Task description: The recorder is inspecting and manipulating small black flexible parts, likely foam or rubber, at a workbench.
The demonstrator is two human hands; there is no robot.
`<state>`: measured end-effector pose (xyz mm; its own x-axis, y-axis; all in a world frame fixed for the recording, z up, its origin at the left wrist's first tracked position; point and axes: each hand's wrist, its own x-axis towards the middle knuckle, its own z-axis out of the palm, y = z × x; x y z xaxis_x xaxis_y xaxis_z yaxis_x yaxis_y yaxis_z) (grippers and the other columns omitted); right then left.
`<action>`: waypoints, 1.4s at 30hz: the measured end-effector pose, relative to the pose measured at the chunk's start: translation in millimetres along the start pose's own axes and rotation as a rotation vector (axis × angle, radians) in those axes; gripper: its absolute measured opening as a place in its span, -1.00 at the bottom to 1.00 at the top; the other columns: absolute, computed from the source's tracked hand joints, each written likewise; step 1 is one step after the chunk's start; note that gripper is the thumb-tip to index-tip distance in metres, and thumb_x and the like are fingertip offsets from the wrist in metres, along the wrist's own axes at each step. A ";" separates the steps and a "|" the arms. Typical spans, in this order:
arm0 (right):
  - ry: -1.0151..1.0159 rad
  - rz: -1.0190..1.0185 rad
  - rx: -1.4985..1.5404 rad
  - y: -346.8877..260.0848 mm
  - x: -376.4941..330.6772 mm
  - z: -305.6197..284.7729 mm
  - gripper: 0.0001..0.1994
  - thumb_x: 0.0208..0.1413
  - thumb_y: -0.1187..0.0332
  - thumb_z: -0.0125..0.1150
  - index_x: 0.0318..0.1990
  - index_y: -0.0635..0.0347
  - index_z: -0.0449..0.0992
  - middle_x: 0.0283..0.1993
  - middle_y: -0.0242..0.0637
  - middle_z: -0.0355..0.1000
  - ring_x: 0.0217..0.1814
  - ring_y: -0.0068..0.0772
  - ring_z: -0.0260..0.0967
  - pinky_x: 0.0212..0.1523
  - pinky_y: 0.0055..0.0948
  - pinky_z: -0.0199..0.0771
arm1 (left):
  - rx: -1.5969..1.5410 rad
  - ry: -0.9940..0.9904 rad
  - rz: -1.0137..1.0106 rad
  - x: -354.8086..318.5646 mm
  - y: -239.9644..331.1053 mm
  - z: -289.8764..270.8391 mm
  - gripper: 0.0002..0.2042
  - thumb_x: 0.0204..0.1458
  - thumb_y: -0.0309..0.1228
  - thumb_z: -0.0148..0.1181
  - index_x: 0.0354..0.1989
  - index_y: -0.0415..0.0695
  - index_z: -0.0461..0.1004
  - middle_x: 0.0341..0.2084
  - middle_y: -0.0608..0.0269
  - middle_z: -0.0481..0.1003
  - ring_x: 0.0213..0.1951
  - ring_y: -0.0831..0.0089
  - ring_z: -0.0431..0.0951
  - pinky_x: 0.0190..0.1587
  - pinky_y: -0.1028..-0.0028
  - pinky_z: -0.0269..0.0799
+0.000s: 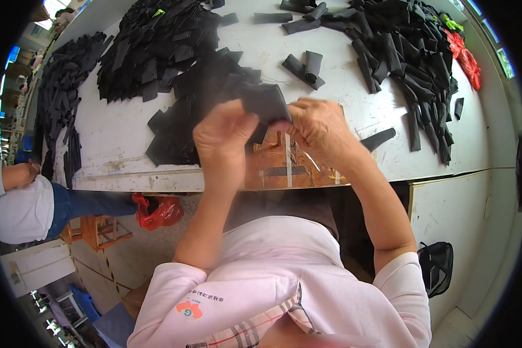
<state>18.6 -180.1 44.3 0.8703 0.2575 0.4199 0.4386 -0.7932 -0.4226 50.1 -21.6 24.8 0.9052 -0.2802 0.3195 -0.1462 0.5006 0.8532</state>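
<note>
Between my two hands, above the near part of the white table, is a black fabric piece (265, 102). My right hand (323, 126) pinches its right edge, fingers curled tightly. At the other side my left hand (225, 130) is closed on the fabric, its fingers slightly smeared by motion. Below and to the left lie flat black fabric pieces (177, 136) in a loose heap. A brown worn board (293, 159) lies on the table under my hands. Past my right wrist, one narrow black piece (380, 139) rests on the table.
A large heap of rolled black pieces (403, 64) covers the right of the white table (470, 133); more black piles (69, 75) lie at left. Two rolled pieces (307, 68) lie beyond my hands. Red plastic bags (465, 61) sit far right. Another person (26, 203) is at the left.
</note>
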 end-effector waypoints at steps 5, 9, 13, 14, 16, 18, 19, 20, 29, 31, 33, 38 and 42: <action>0.017 0.135 0.209 11.6 -19.1 24.2 -0.75 -0.05 0.27 0.13 -0.62 0.23 0.32 -0.64 -0.21 0.30 -0.55 -0.14 0.29 -0.53 -0.26 0.24 | -0.248 -0.149 -0.247 17.0 0.8 12.1 -0.88 -0.12 -0.59 0.17 -0.37 -0.28 0.45 -0.42 0.22 0.47 -0.28 0.53 0.46 -0.16 0.51 0.37; 0.320 -0.033 0.382 1.8 -10.3 10.2 -0.79 -0.02 0.33 0.10 -0.58 0.24 0.34 -0.62 -0.21 0.34 -0.55 -0.12 0.30 -0.51 -0.29 0.28 | 0.417 -0.361 -0.148 34.3 25.0 30.8 -0.90 -0.20 -0.68 0.20 -0.47 -0.29 0.46 -0.56 0.29 0.45 -0.50 0.64 0.44 -0.45 0.67 0.39; 0.037 0.210 0.478 12.5 -32.4 42.6 -0.83 0.00 0.33 0.07 -0.53 0.22 0.41 -0.60 -0.22 0.36 -0.51 -0.13 0.34 -0.47 -0.31 0.31 | 0.460 -0.326 -0.273 25.0 10.8 19.4 -0.91 -0.16 -0.67 0.17 -0.44 -0.29 0.45 -0.57 0.33 0.43 -0.49 0.68 0.40 -0.46 0.69 0.35; 0.042 0.209 0.477 13.3 -33.8 39.5 -0.83 0.00 0.33 0.07 -0.53 0.22 0.41 -0.60 -0.22 0.36 -0.51 -0.13 0.34 -0.47 -0.31 0.31 | 0.462 -0.328 -0.270 22.5 11.4 22.8 -0.91 -0.16 -0.67 0.17 -0.44 -0.29 0.45 -0.57 0.33 0.43 -0.49 0.68 0.40 -0.46 0.69 0.35; -0.042 0.220 0.382 10.3 -28.3 26.5 -0.82 0.03 0.31 0.05 -0.51 0.21 0.43 -0.60 -0.23 0.37 -0.51 -0.14 0.34 -0.47 -0.30 0.31 | 0.393 -0.213 -0.036 19.3 8.4 31.0 -0.88 -0.14 -0.64 0.17 -0.38 -0.30 0.45 -0.58 0.35 0.43 -0.45 0.66 0.41 -0.37 0.67 0.36; -0.033 0.205 0.399 11.5 -26.3 26.7 -0.79 0.04 0.27 0.04 -0.49 0.21 0.43 -0.60 -0.22 0.37 -0.52 -0.16 0.34 -0.48 -0.32 0.31 | 0.340 -0.201 0.042 17.9 10.9 33.6 -0.86 -0.11 -0.52 0.18 -0.36 -0.29 0.44 -0.58 0.32 0.43 -0.50 0.69 0.34 -0.43 0.68 0.29; -0.033 0.218 0.393 9.0 -24.0 24.5 -0.79 0.03 0.25 0.06 -0.50 0.21 0.43 -0.61 -0.22 0.37 -0.53 -0.16 0.34 -0.50 -0.33 0.31 | 0.277 -0.164 0.019 17.2 12.6 31.9 -0.85 -0.07 -0.49 0.17 -0.32 -0.27 0.45 -0.56 0.32 0.43 -0.49 0.70 0.34 -0.44 0.68 0.28; -0.033 0.231 0.387 6.7 -22.1 22.7 -0.78 0.02 0.24 0.07 -0.50 0.21 0.43 -0.61 -0.21 0.36 -0.54 -0.15 0.33 -0.51 -0.33 0.30 | 0.214 -0.126 -0.006 16.4 13.9 29.1 -0.84 -0.04 -0.46 0.15 -0.29 -0.26 0.45 -0.54 0.32 0.43 -0.48 0.70 0.34 -0.44 0.69 0.27; -0.037 0.147 0.113 7.3 -6.8 18.1 -0.76 -0.08 0.28 0.16 -0.64 0.25 0.42 -0.70 -0.22 0.32 -0.64 -0.13 0.27 -0.61 -0.28 0.23 | -0.176 -0.120 -0.031 33.3 17.1 -13.2 -0.83 0.03 -0.39 0.03 -0.29 -0.21 0.44 -0.32 0.11 0.47 -0.27 0.38 0.44 -0.05 0.40 0.24; -0.065 0.123 0.204 11.8 -4.5 15.3 -0.73 -0.07 0.27 0.15 -0.64 0.28 0.42 -0.70 -0.21 0.32 -0.66 -0.15 0.27 -0.62 -0.31 0.23 | 0.458 -0.031 -0.036 29.7 0.0 -30.6 -0.80 0.00 -0.41 0.07 -0.28 -0.29 0.43 -0.33 0.13 0.48 -0.26 0.40 0.46 -0.17 0.51 0.34; -0.193 0.189 0.429 8.8 8.7 -8.4 -0.66 -0.01 0.24 0.13 -0.66 0.33 0.41 -0.74 -0.23 0.32 -0.75 -0.32 0.25 -0.65 -0.45 0.21 | 0.756 0.059 0.000 28.1 -15.6 -49.8 -0.78 -0.04 -0.40 0.10 -0.28 -0.30 0.43 -0.34 0.11 0.48 -0.26 0.35 0.46 -0.19 0.47 0.34; 0.386 0.378 0.809 43.6 30.7 -43.2 -0.46 0.15 -0.08 -0.33 -0.33 0.26 0.41 -0.60 -0.44 0.26 -0.55 -0.64 0.12 -0.54 -0.65 0.08 | 1.494 0.139 -0.136 40.0 -53.4 -81.9 -0.78 -0.16 -0.36 0.19 -0.36 -0.23 0.45 -0.43 0.08 0.48 -0.28 0.15 0.43 -0.21 0.28 0.32; 0.319 0.612 0.775 5.2 -23.1 1.7 -0.51 0.11 -0.04 -0.13 -0.45 0.29 0.43 -0.68 -0.45 0.22 -0.64 -0.70 0.11 -0.59 -0.68 0.06 | 1.334 0.139 -0.183 40.1 -54.7 -91.9 -0.88 -0.17 -0.44 0.18 -0.46 -0.20 0.47 -0.55 0.14 0.49 -0.39 0.25 0.48 -0.32 0.42 0.35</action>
<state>1.2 -189.3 31.0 0.9424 -0.3179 0.1045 0.0634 -0.1370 -0.9885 131.0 15.1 -46.9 0.9741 -0.1324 0.1832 -0.2212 -0.7262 0.6509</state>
